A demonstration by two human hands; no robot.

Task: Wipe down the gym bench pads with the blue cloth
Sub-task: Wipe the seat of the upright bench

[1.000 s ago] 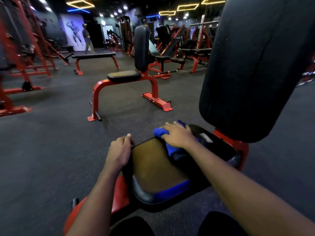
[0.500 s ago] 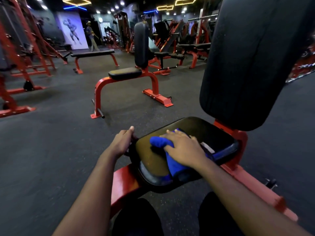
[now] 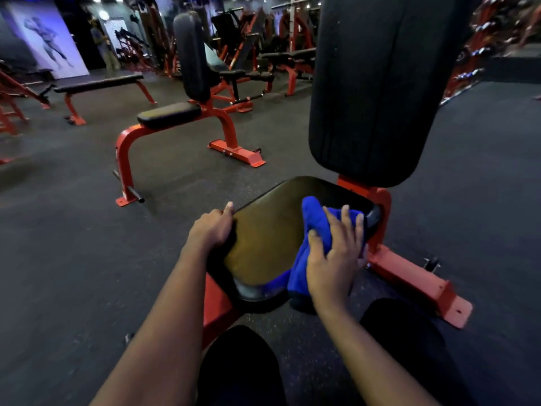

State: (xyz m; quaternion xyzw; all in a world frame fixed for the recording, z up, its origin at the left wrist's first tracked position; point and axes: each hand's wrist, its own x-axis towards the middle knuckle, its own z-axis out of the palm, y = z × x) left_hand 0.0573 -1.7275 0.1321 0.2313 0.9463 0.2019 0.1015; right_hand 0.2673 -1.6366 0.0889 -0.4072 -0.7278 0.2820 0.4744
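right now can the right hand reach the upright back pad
Probably yes: the right hand presses the blue cloth on the seat pad just below the back pad, nothing between them.

The cloth (image 3: 313,224) lies on the seat pad's (image 3: 263,247) right side, under the right grip (image 3: 336,253); the left grip (image 3: 212,230) holds the pad's left edge. The back pad (image 3: 374,83) stands behind (upright). Another bench (image 3: 169,115) stands beyond, leftward.

text: none readable | seat pad (image 3: 263,244): no legible label | wall poster (image 3: 46,39): no legible words
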